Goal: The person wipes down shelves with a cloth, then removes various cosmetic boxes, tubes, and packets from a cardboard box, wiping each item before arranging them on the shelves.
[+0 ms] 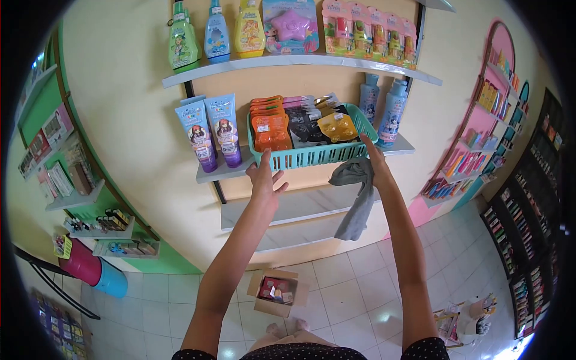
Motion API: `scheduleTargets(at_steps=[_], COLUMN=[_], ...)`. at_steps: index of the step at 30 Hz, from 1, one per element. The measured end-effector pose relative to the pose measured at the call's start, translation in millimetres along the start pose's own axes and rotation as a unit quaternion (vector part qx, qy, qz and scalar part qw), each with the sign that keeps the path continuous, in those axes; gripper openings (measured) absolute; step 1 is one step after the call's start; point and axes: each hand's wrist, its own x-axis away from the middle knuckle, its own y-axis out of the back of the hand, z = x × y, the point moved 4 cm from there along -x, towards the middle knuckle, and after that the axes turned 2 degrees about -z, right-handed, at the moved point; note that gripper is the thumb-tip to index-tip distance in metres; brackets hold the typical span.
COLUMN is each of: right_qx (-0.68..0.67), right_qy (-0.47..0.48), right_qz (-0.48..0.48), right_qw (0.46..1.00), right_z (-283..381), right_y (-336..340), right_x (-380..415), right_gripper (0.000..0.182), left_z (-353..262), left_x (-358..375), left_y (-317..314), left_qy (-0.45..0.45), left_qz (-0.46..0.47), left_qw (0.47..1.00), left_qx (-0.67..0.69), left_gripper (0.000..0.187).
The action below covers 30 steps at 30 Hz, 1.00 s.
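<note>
Basket (312, 156) between the fingers (266, 157)

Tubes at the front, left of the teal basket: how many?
2: the left tube near the shelf's end, the right tube nearer the basket. More behind them may be hidden.

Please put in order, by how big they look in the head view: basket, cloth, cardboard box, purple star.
1. Turquoise basket
2. Gray cloth and open cardboard box, too alike to rank
3. Purple star
</note>
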Motion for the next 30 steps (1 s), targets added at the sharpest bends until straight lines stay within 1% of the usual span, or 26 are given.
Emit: scheduleTargets(at_steps=[1,2,3,4,5,6,7,8,9,10,11,12,14,15,16,17,19,20,22,23,24,26,27,28,30], right_qx=[0.001,-0.018,-0.037,-0.036,-0.034,-0.034,-0.04,-0.041,-0.051,-0.061,-0.06,-0.06,-0.085,-0.092,-0.1,-0.103,-0.157,-0.159,-0.26,-0.316,-0.318,-0.395,-0.389,-0.39,-0.409], right_qy=[-0.002,-0.024,-0.047,-0.049,-0.024,0.003,0.015,0.014,0.006,-0.001,0.0,0.003,0.022,0.01,-0.003,0.0,-0.109,-0.11,-0.128,-0.153,-0.155,-0.177,-0.165,-0.167,-0.122], right_qz=[0.005,0.012,0.02,0.026,0.01,-0.006,-0.024,-0.021,-0.038,-0.055,-0.051,-0.046,-0.02,-0.015,-0.01,-0.008,-0.007,-0.007,0.015,0.026,0.027,0.012,0.023,0.022,0.019], right_qw=[1.0,0.999,0.998,0.998,0.999,0.999,0.999,0.999,0.998,0.997,0.997,0.997,0.996,0.996,0.995,0.995,0.982,0.981,0.957,0.936,0.935,0.902,0.906,0.905,0.904], right_z=[7.9,14.7,15.9,14.0,14.0,13.5,27.4,23.6,18.0,13.3,11.4,7.6,-10.1,-15.0,-18.0,-20.4,-34.1,-33.9,-31.0,-31.5,-31.6,-33.0,-32.3,-32.0,-27.3], right_y=[-3.7,-7.1,-9.8,-5.6,5.7,12.0,7.8,10.6,16.4,22.8,23.8,23.5,29.9,32.2,35.2,41.3,52.0,55.9,58.9,62.3,63.1,63.6,64.4,62.2,55.5], right_x=[7.4,15.8,21.7,22.4,22.1,24.1,49.5,62.8,74.8,87.3,102.0,115.5,134.2,144.9,156.2,165.1,184.3,193.3,208.1,212.7,216.7,223.8,226.5,228.4,233.8], right_gripper=[0.069,0.068,0.068,0.068,0.066,0.064,0.057,0.057,0.054,0.051,0.049,0.047,0.044,0.043,0.042,0.042,0.04,0.04,0.039,0.043,0.043,0.051,0.06,0.06,0.064], left_z=[-0.8,-0.2,-5.4,-10.2,-18.2,-25.1,-44.7,-63.1,-74.6,-81.6,-84.0,-89.9,-90.0,-91.7,-90.0,-89.5,-92.1,-94.3,-107.0,-112.5,-117.3,-130.9,-133.5,-132.0,-121.6], left_x=[0.4,2.9,9.4,15.4,26.4,29.2,42.4,52.6,39.1,20.6,9.2,8.0,-4.0,2.0,-0.1,-3.8,-3.0,-3.8,8.5,17.6,26.6,47.5,61.2,75.4,103.9], left_y=[1.0,3.2,7.8,11.6,10.8,10.1,-0.9,-14.4,-19.4,-33.2,-44.5,-48.7,-56.0,-59.6,-59.0,-57.0,-55.7,-54.7,-56.5,-54.5,-53.0,-45.3,-39.5,-31.7,-7.6], left_qy=[0.003,0.002,-0.058,-0.118,-0.287,-0.513,-0.594,-0.656,-0.654,-0.655,-0.647,-0.649,-0.487,-0.477,-0.479,-0.51,-0.568,-0.568,-0.579,-0.606,-0.605,-0.643,-0.637,-0.635,-0.636], left_qz=[0.006,0.0,-0.044,-0.089,-0.111,-0.118,-0.098,-0.077,-0.08,-0.047,-0.014,-0.018,0.03,0.015,0.011,0.008,0.01,0.01,0.067,0.05,0.049,0.06,0.092,0.092,0.106], left_qw=[1.0,1.0,0.996,0.984,0.937,0.82,0.729,0.623,0.624,0.551,0.469,0.468,0.444,0.435,0.433,0.447,0.48,0.478,0.55,0.559,0.558,0.586,0.641,0.641,0.655], left_qx=[0.001,0.005,-0.047,-0.1,-0.163,-0.228,-0.326,-0.419,-0.42,-0.515,-0.601,-0.599,-0.752,-0.764,-0.764,-0.734,-0.669,-0.67,-0.598,-0.564,-0.566,-0.49,-0.418,-0.42,-0.394], left_gripper=[0.066,0.066,0.071,0.076,0.068,0.063,0.061,0.059,0.059,0.058,0.058,0.058,0.06,0.062,0.062,0.06,0.055,0.055,0.053,0.045,0.045,0.032,0.021,0.021,0.019])
